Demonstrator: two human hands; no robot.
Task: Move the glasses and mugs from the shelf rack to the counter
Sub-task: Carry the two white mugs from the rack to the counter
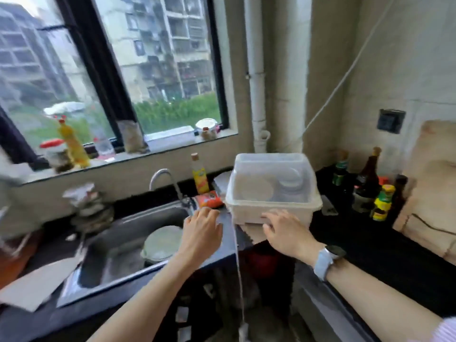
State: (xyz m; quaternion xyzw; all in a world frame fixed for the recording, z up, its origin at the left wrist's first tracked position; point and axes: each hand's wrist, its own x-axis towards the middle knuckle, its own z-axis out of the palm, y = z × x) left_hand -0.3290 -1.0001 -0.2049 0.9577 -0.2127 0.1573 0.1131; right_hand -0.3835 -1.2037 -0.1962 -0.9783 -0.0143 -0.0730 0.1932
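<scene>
A white plastic dish rack [271, 206] with a clear domed lid [271, 166] stands on the black counter [370, 243] in the corner. Pale bowls or cups show dimly through the lid; I cannot tell which. My left hand [202, 229] hovers over the counter strip just left of the rack, fingers apart, holding nothing. My right hand [283, 230], with a watch on the wrist, reaches to the rack's front lower edge, fingers spread against it.
A steel sink [118, 255] with a faucet [165, 183] and a white bowl [162, 243] lies to the left. An orange packet [209, 197] and a yellow bottle [199, 176] stand beside the rack. Sauce bottles [367, 186] crowd the right counter. A thin cord [238, 267] hangs down in front.
</scene>
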